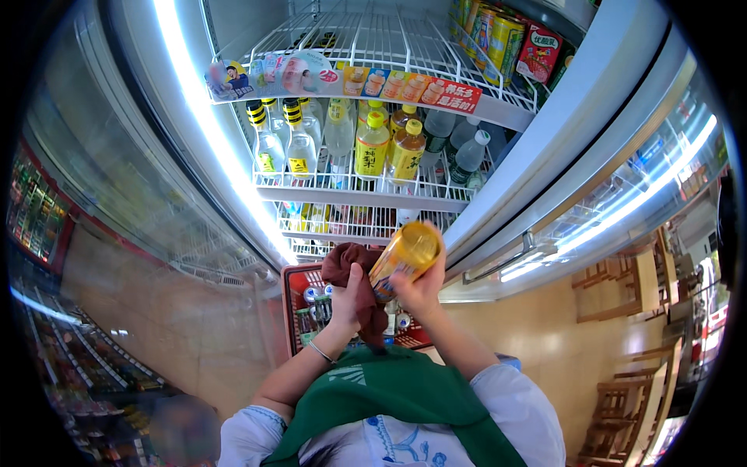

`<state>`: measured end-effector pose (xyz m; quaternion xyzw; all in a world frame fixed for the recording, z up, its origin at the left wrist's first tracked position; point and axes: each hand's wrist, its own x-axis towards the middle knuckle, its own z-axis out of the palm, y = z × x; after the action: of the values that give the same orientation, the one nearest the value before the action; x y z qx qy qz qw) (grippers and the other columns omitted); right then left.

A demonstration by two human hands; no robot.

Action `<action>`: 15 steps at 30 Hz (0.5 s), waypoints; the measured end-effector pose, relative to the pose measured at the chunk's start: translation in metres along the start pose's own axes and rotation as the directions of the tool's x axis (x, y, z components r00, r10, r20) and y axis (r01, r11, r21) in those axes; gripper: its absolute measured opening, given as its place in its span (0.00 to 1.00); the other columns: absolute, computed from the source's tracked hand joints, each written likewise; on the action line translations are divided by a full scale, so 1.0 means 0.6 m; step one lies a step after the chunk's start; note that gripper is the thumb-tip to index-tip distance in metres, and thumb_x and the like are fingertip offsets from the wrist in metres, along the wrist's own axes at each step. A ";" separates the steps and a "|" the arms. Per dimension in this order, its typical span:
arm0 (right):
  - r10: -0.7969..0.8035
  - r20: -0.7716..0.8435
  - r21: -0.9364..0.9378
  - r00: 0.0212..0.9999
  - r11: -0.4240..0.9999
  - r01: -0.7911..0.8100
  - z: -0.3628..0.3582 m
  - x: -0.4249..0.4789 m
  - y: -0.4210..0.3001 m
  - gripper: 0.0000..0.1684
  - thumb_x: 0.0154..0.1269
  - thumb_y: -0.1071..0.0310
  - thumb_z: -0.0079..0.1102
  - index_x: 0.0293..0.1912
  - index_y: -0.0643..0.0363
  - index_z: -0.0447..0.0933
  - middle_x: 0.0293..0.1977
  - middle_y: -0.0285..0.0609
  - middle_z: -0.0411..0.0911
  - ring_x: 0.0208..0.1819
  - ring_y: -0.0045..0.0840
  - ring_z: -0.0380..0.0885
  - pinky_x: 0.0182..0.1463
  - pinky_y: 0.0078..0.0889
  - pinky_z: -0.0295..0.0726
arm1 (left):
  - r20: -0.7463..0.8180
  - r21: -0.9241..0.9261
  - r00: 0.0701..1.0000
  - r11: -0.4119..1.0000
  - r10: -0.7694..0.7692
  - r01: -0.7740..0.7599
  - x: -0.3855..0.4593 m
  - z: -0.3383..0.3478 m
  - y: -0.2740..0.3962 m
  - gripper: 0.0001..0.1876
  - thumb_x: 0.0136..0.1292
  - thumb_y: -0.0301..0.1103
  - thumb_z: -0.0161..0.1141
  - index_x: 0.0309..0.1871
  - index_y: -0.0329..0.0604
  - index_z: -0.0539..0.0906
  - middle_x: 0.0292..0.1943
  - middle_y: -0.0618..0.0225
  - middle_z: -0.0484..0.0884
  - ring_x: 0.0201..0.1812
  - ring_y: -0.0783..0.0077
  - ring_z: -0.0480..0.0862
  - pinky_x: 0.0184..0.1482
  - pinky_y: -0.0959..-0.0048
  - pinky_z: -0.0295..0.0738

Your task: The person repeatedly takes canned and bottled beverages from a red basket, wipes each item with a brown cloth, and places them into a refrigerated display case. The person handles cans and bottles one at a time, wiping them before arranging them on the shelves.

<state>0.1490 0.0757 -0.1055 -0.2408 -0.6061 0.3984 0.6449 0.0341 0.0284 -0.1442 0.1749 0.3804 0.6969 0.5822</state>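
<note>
My right hand (423, 286) is closed around a yellow drink can (408, 251), tilted with one end facing up. My left hand (350, 298) grips a brown-red cloth (362, 274), which is bunched against the can's left side and hangs down between my hands. Below them is a red plastic basket (287, 315) with bottles and other containers in it. Ahead of me the fridge shelf (362, 197) of white wire bears clear bottles with black-and-yellow caps (299, 140), yellow-labelled bottles (372, 146) and green-labelled clear bottles (468, 157).
The upper wire shelf (379, 41) has yellow cans (503, 49) and a red carton (540, 52) at its right. Glass doors stand at both sides, the right one with a metal handle (508, 262). Wooden furniture (630, 280) is at the right, stocked shelves (87, 373) at lower left.
</note>
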 end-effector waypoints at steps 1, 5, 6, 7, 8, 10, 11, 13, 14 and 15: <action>0.217 -0.070 0.223 0.974 0.955 -0.197 0.007 0.014 -0.009 0.42 0.53 0.62 0.70 0.62 0.63 0.58 0.51 0.44 0.70 0.52 0.28 0.72 0.57 0.30 0.70 | -0.035 0.235 0.983 0.958 0.179 -0.166 -0.005 -0.001 -0.001 0.28 0.69 0.53 0.49 0.61 0.38 0.68 0.54 0.62 0.75 0.54 0.71 0.75 0.56 0.70 0.72; 0.573 0.146 0.460 0.806 0.682 -0.569 -0.030 0.016 -0.018 0.28 0.65 0.63 0.55 0.61 0.63 0.60 0.49 0.46 0.74 0.48 0.25 0.75 0.54 0.31 0.75 | 0.187 0.240 0.900 0.870 0.393 -0.430 0.011 -0.077 -0.027 0.31 0.67 0.51 0.53 0.63 0.37 0.64 0.55 0.64 0.72 0.51 0.76 0.76 0.48 0.75 0.74; 0.643 0.145 0.519 0.752 0.597 -0.611 -0.028 0.012 -0.016 0.27 0.67 0.61 0.52 0.61 0.62 0.61 0.49 0.45 0.75 0.49 0.25 0.76 0.54 0.31 0.76 | 0.383 0.251 0.869 0.871 0.312 -0.424 0.010 -0.063 -0.008 0.32 0.65 0.57 0.52 0.61 0.38 0.67 0.56 0.61 0.72 0.53 0.71 0.74 0.52 0.70 0.72; 0.709 0.147 0.575 0.690 0.506 -0.643 -0.019 0.004 -0.015 0.26 0.68 0.59 0.50 0.60 0.62 0.62 0.49 0.45 0.75 0.50 0.26 0.76 0.54 0.32 0.76 | 0.518 0.359 0.782 0.742 0.347 -0.567 0.002 -0.024 0.035 0.34 0.63 0.62 0.49 0.59 0.39 0.71 0.58 0.57 0.71 0.57 0.64 0.72 0.57 0.65 0.66; 0.766 0.156 0.629 0.623 0.409 -0.660 -0.009 -0.002 -0.014 0.26 0.69 0.57 0.48 0.60 0.61 0.63 0.49 0.44 0.76 0.50 0.27 0.76 0.54 0.33 0.77 | 0.640 0.409 0.673 0.578 0.371 -0.706 -0.006 0.017 0.079 0.37 0.61 0.68 0.45 0.56 0.41 0.75 0.60 0.53 0.69 0.60 0.58 0.69 0.61 0.60 0.61; 0.796 0.109 0.632 0.595 0.407 -0.660 -0.002 -0.027 0.005 0.23 0.72 0.56 0.42 0.59 0.61 0.67 0.49 0.42 0.77 0.53 0.28 0.75 0.55 0.29 0.75 | 0.780 0.474 0.536 0.254 0.324 -0.843 -0.008 0.061 0.116 0.44 0.58 0.75 0.33 0.48 0.43 0.82 0.65 0.48 0.64 0.67 0.47 0.59 0.68 0.54 0.47; 0.790 0.096 0.620 0.606 0.429 -0.657 -0.010 -0.040 0.014 0.23 0.72 0.56 0.42 0.59 0.61 0.67 0.49 0.42 0.77 0.53 0.28 0.75 0.55 0.29 0.75 | 0.808 0.484 0.558 0.329 0.188 -0.811 -0.009 0.064 0.119 0.47 0.57 0.77 0.26 0.44 0.43 0.85 0.67 0.46 0.61 0.69 0.43 0.54 0.70 0.53 0.39; 0.783 0.134 0.628 0.608 0.408 -0.663 -0.022 -0.044 0.009 0.23 0.72 0.57 0.42 0.59 0.61 0.67 0.49 0.42 0.76 0.53 0.28 0.75 0.55 0.29 0.75 | 0.765 0.419 0.617 0.585 0.184 -0.695 0.002 0.053 0.114 0.39 0.64 0.67 0.36 0.32 0.38 0.86 0.65 0.45 0.64 0.68 0.48 0.60 0.70 0.60 0.44; 0.774 0.157 0.632 0.613 0.399 -0.665 -0.028 -0.044 0.003 0.23 0.72 0.57 0.42 0.59 0.61 0.67 0.49 0.42 0.76 0.53 0.28 0.75 0.55 0.29 0.75 | 0.644 0.493 0.730 0.605 0.230 -0.625 0.007 0.034 0.098 0.27 0.62 0.56 0.48 0.30 0.39 0.84 0.62 0.48 0.68 0.65 0.50 0.64 0.66 0.62 0.52; 0.770 0.168 0.632 0.616 0.395 -0.667 -0.033 -0.046 -0.003 0.23 0.72 0.57 0.42 0.59 0.61 0.67 0.49 0.42 0.76 0.53 0.28 0.75 0.55 0.29 0.75 | 0.505 0.549 0.822 0.636 0.263 -0.542 0.004 0.031 0.092 0.16 0.61 0.45 0.60 0.27 0.40 0.82 0.59 0.52 0.71 0.61 0.52 0.68 0.62 0.65 0.60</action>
<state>0.1700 0.0562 -0.1234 -0.2725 -0.2157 0.7981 0.4923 0.0089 0.0352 -0.0921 0.5856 0.4352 0.5776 0.3662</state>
